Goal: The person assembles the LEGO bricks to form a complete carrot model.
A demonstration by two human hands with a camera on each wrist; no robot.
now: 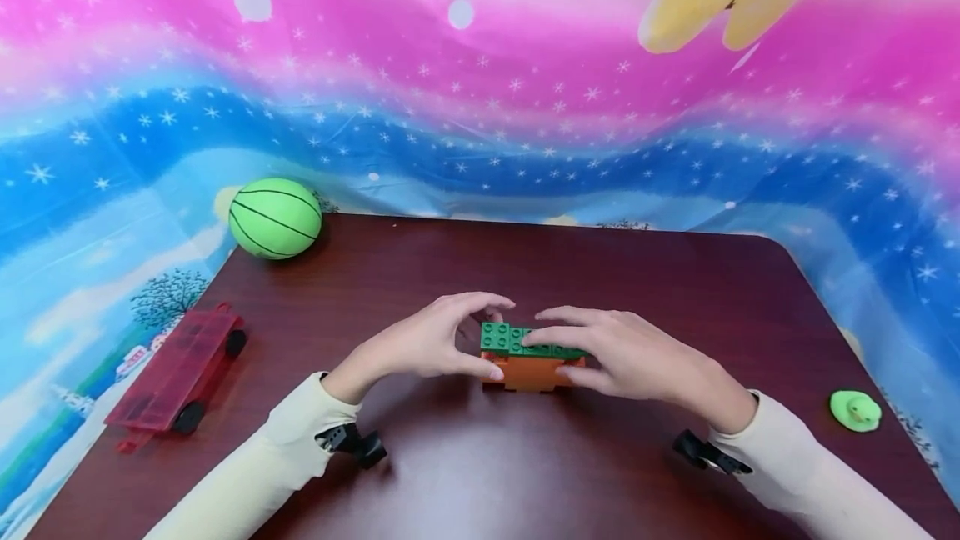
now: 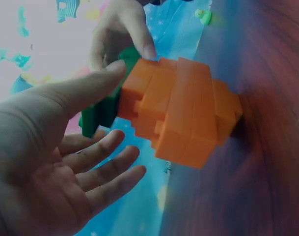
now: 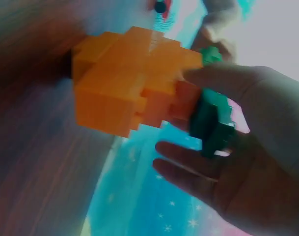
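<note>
An orange toy-brick model [image 1: 528, 373] with a row of green studded bricks [image 1: 495, 333] on top stands on the table between both hands. Its stepped orange sides show in the left wrist view. My left hand [image 1: 438, 336] is at its left end, the thumb tip overlapping the orange front and the other fingers [image 2: 115, 184] stretched out behind, apart from it. On the other side is my right hand [image 1: 637, 352], with its index fingertip over the green bricks and its thumb [image 3: 223, 81] against the orange part. Its lower fingers are extended and spread.
A green ball [image 1: 275, 219] sits at the far left corner. A translucent red toy cart [image 1: 176, 369] with black wheels lies along the left edge. A small green duck [image 1: 855, 411] stands near the right edge. Patterned cloth [image 1: 480, 132] hangs behind the brown table [image 1: 420, 261].
</note>
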